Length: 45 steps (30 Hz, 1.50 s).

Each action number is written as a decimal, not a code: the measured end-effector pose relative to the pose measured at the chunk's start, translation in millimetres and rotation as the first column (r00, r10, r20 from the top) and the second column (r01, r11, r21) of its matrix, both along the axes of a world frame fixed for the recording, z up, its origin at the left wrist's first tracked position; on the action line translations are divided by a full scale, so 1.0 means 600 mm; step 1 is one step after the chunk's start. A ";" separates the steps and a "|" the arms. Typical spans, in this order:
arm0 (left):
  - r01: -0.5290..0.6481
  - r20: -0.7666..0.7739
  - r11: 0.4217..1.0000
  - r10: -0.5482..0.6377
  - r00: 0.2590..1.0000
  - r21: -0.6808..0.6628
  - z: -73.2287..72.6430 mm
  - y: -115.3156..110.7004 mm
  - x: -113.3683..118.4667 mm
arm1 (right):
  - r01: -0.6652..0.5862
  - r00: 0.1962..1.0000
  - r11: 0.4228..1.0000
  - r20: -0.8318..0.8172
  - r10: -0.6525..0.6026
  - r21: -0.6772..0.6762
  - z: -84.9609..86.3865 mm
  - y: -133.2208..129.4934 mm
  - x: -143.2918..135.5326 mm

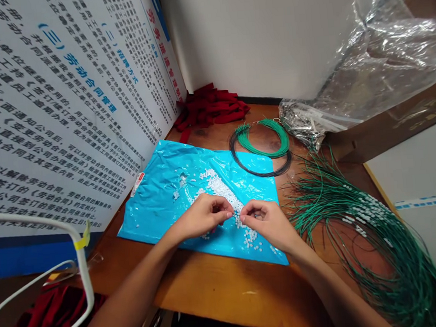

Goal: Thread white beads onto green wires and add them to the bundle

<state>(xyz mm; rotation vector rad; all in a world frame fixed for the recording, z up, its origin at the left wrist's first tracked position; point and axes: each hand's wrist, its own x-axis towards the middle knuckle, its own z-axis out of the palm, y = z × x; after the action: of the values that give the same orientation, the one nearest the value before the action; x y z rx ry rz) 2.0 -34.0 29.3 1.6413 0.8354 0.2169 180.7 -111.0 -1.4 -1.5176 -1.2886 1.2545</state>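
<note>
My left hand [210,214] is closed in a pinch, thumb against forefinger, above a blue plastic bag [149,205] laid flat on the table. Facing it, my right hand [263,218] pinches too, its fingertips a small gap away from the left ones. Whatever sits in either pinch is too small to make out. A heap of small white beads [220,186] lies on the bag just beyond my fingers, and more are scattered below my right hand. Both hands hover close over these beads.
A bundle of green cords [393,250] with white pieces covers the table's right side. Behind the bag lie coiled green wire [284,140], dark wire rings [237,164] and red fabric strips [216,105]. A cardboard box [389,118] with clear plastic stands at right; a printed board [63,95] leans left.
</note>
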 end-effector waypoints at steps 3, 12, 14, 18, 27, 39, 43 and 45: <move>-0.020 0.022 1.000 0.019 1.000 0.009 0.000 0.006 -0.003 | 0.016 1.000 1.000 0.024 -0.016 0.000 0.003 -0.001 0.006; -0.031 0.010 0.999 0.031 0.999 -0.016 -0.006 -0.003 0.007 | 0.010 1.000 1.000 -0.015 -0.010 0.010 -0.007 -0.005 -0.010; -0.022 0.007 1.000 0.022 1.000 -0.017 -0.007 -0.007 0.011 | 0.021 0.999 1.000 -0.045 -0.021 0.006 -0.010 -0.006 -0.014; -0.039 0.046 0.997 0.042 0.998 -0.064 -0.007 -0.010 0.016 | 0.059 0.994 0.998 -0.097 -0.058 0.013 -0.010 -0.006 -0.014; -0.064 0.099 0.979 0.085 0.991 -0.191 -0.017 -0.008 0.016 | 0.106 0.990 0.993 -0.094 -0.102 0.048 0.000 -0.008 -0.011; -0.098 0.132 0.970 0.129 0.983 -0.221 -0.019 -0.005 0.016 | 0.116 0.990 0.992 -0.090 -0.110 0.056 -0.005 -0.009 -0.007; -0.111 0.133 0.969 0.143 0.981 -0.222 -0.018 -0.008 0.019 | 0.100 0.994 0.993 -0.059 -0.097 0.057 -0.008 -0.010 -0.006; -0.114 0.139 0.968 0.147 0.979 -0.221 -0.019 -0.009 0.020 | 0.094 0.995 0.994 -0.035 -0.092 0.050 -0.010 -0.012 -0.006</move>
<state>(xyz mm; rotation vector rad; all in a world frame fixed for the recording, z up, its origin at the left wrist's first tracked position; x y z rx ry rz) 14.2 -39.6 17.7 1.3528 0.8198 0.3318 177.3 -117.9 -7.3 -1.4968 -1.2066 1.1731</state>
